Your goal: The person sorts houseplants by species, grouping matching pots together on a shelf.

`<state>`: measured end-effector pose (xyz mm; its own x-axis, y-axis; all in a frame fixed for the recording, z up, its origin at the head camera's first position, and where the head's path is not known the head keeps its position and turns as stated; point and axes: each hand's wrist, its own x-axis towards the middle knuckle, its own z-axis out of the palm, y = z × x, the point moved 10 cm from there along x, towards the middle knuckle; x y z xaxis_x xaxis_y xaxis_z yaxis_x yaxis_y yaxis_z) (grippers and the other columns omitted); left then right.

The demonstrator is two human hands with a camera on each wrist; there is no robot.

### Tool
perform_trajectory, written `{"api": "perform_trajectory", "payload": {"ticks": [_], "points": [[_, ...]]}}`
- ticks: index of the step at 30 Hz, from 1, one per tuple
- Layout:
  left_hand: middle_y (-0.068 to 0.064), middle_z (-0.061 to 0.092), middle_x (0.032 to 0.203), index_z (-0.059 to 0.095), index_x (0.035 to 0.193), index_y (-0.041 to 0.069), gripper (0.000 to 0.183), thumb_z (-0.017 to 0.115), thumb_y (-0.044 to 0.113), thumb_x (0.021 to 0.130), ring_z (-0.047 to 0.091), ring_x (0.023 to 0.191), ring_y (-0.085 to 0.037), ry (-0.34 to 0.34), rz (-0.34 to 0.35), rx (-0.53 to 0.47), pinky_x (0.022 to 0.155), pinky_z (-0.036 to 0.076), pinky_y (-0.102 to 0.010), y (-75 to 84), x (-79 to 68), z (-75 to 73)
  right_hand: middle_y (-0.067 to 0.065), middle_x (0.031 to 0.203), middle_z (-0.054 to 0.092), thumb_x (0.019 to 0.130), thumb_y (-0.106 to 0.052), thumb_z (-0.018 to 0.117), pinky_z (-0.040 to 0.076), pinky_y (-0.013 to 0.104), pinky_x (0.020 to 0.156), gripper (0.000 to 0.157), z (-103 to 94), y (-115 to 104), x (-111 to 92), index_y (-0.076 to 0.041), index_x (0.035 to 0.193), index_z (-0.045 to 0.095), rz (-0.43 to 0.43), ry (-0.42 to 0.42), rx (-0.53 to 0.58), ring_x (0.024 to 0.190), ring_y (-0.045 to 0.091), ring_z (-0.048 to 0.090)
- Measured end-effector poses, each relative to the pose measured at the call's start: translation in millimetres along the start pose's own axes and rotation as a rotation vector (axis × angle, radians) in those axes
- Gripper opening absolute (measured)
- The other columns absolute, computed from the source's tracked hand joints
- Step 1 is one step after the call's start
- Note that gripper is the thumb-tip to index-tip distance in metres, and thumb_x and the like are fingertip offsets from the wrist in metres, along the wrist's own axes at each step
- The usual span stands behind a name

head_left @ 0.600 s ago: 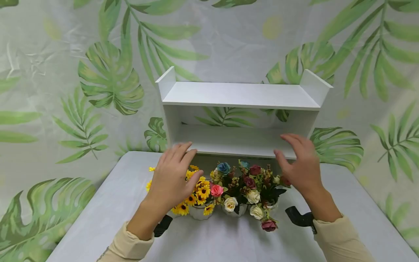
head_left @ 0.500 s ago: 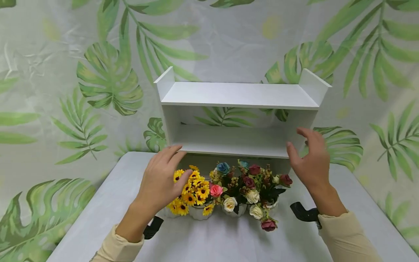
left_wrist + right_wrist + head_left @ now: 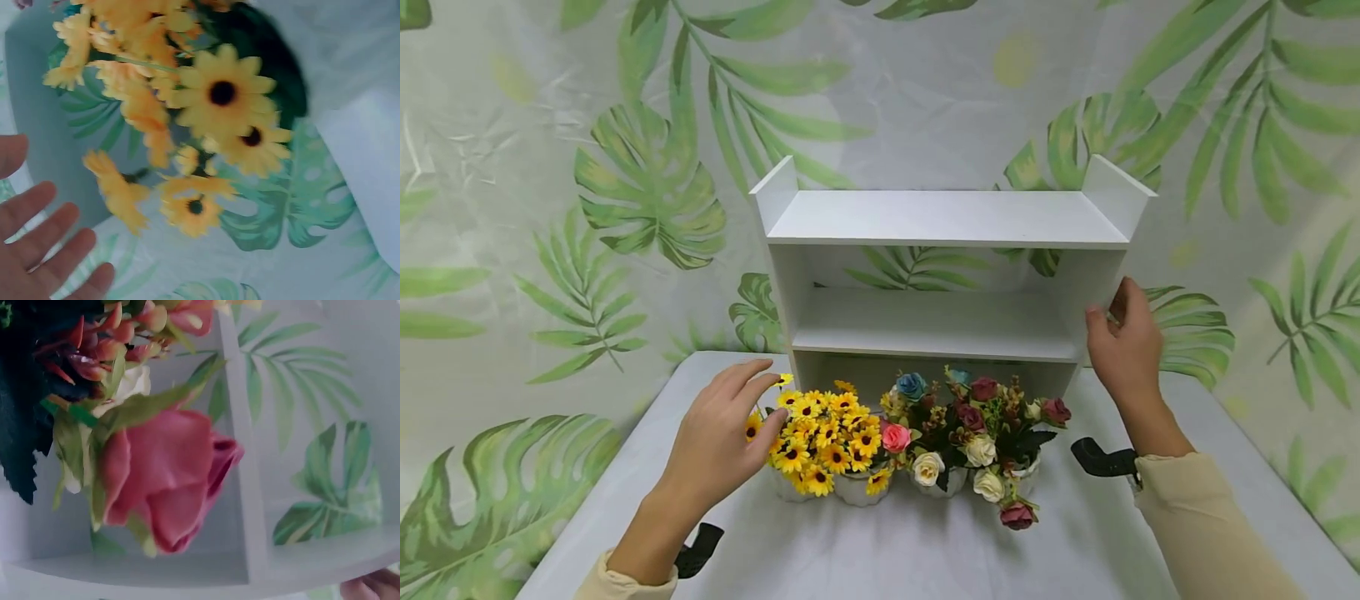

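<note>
My left hand [image 3: 718,437] hovers at the left of the yellow daisy-like flowers [image 3: 827,437], thumb spread from the fingers and nothing held. In the left wrist view its fingers [image 3: 59,240] stay apart from the blooms [image 3: 222,94]. My right hand [image 3: 1127,354] is beside the right side panel of a white shelf unit [image 3: 940,218], fingers slightly bent. Whether it touches the panel I cannot tell. At the lower right corner of the right wrist view, fingertips [image 3: 372,586] show just outside the shelf's edge [image 3: 247,487].
Potted artificial roses [image 3: 977,450] stand beside the yellow flowers, in front of the shelf's lowest level. One dark red rose [image 3: 165,478] fills much of the right wrist view. A white cloth covers the table [image 3: 925,558]. A leaf-print backdrop [image 3: 925,108] hangs behind.
Both hands have moved apart: the left hand outward and down from in front of the yellow flowers, the right hand outward to the shelf's right side. The shelf and flowers have stayed in place.
</note>
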<state>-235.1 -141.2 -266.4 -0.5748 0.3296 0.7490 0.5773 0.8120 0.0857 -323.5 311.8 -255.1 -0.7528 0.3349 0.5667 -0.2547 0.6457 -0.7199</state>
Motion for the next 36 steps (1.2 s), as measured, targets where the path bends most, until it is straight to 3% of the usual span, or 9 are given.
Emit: {"api": "perform_trajectory", "payload": {"ticks": [2, 6, 9, 14, 21, 24, 27, 30, 36], "points": [[-0.014, 0.066, 0.125, 0.07, 0.111, 0.002, 0.034, 0.078, 0.012, 0.079, 0.062, 0.114, -0.033, 0.027, 0.011, -0.006, 0.091, 0.053, -0.05, -3.8, -4.0, -4.8, 0.031, 0.133, 0.058, 0.103, -0.018, 0.046, 0.05, 0.056, 0.096, 0.043, 5.6, 4, 2, 0.003, 0.14, 0.047, -0.015, -0.047, -0.038, 0.12, 0.043, 0.059], [-0.011, 0.068, 0.122, 0.071, 0.106, 0.002, 0.029, 0.076, 0.008, 0.078, 0.063, 0.11, -0.032, 0.075, 0.007, -0.014, 0.084, 0.055, -0.047, -14.6, -12.4, -14.4, 0.034, 0.114, 0.065, 0.103, -0.017, 0.045, 0.048, 0.045, 0.076, 0.034, 7.5, 13, 3, 0.009, 0.122, 0.057, -0.042, -0.051, -0.112, 0.1, 0.044, 0.063], [-0.009, 0.069, 0.12, 0.072, 0.105, 0.003, 0.027, 0.075, 0.007, 0.078, 0.063, 0.11, -0.03, 0.079, -0.033, -0.018, 0.082, 0.053, -0.043, -26.4, -21.0, -17.7, 0.031, 0.12, 0.065, 0.104, -0.021, 0.047, 0.051, 0.048, 0.082, 0.037, 7.0, 18, 6, 0.005, 0.127, 0.058, -0.044, -0.072, -0.109, 0.106, 0.044, 0.064], [-0.01, 0.069, 0.118, 0.072, 0.103, 0.002, 0.026, 0.076, 0.004, 0.077, 0.062, 0.109, -0.03, 0.073, -0.11, -0.022, 0.085, 0.048, -0.039, -46.8, -37.2, -18.5, 0.027, 0.144, 0.05, 0.102, -0.034, 0.049, 0.043, 0.065, 0.1, 0.056, 10.1, 27, 11, -0.003, 0.148, 0.04, 0.018, -0.172, -0.044, 0.128, 0.048, 0.052], [-0.016, 0.068, 0.117, 0.069, 0.105, -0.002, 0.024, 0.072, 0.004, 0.082, 0.063, 0.104, -0.036, 0.092, -0.382, -0.028, 0.081, 0.046, -0.027, -83.0, -62.0, -21.8, 0.034, 0.115, 0.065, 0.099, -0.022, 0.051, 0.051, 0.061, 0.082, 0.04, 8.9, 16, 16, 0.008, 0.126, 0.057, -0.058, -0.033, -0.099, 0.101, 0.049, 0.065], [-0.016, 0.068, 0.118, 0.069, 0.108, 0.0, 0.024, 0.07, 0.01, 0.086, 0.065, 0.1, -0.034, -0.015, -0.498, -0.026, 0.074, 0.051, -0.027, -96.3, -74.8, -10.3, 0.037, 0.112, 0.064, 0.099, -0.018, 0.049, 0.05, 0.064, 0.081, 0.037, 9.7, 14, 17, 0.011, 0.122, 0.057, -0.075, -0.02, -0.095, 0.099, 0.052, 0.064], [-0.019, 0.064, 0.127, 0.065, 0.119, 0.001, 0.033, 0.064, 0.023, 0.093, 0.064, 0.106, -0.037, -0.208, -0.632, -0.055, 0.079, 0.053, -0.048, -109.9, -88.8, 11.0, 0.035, 0.121, 0.062, 0.1, -0.019, 0.048, 0.051, 0.065, 0.086, 0.039, 10.5, 15, 18, 0.009, 0.126, 0.054, -0.052, -0.051, -0.08, 0.107, 0.051, 0.063], [-0.025, 0.057, 0.136, 0.057, 0.131, 0.0, 0.046, 0.057, 0.033, 0.098, 0.061, 0.114, -0.042, -0.415, -0.759, -0.079, 0.086, 0.05, -0.057, -120.7, -104.2, 35.8, 0.034, 0.129, 0.058, 0.101, -0.022, 0.048, 0.05, 0.065, 0.091, 0.042, 11.4, 18, 19, 0.008, 0.13, 0.051, -0.027, -0.084, -0.082, 0.114, 0.051, 0.061], [-0.026, 0.06, 0.133, 0.058, 0.13, -0.002, 0.05, 0.061, 0.033, 0.094, 0.063, 0.113, -0.042, -0.633, -0.795, -0.147, 0.086, 0.052, -0.054, -120.0, -119.2, 80.5, 0.034, 0.131, 0.057, 0.101, -0.022, 0.047, 0.049, 0.065, 0.093, 0.042, 12.0, 20, 19, 0.009, 0.129, 0.05, -0.018, -0.1, -0.088, 0.116, 0.051, 0.06]]}}
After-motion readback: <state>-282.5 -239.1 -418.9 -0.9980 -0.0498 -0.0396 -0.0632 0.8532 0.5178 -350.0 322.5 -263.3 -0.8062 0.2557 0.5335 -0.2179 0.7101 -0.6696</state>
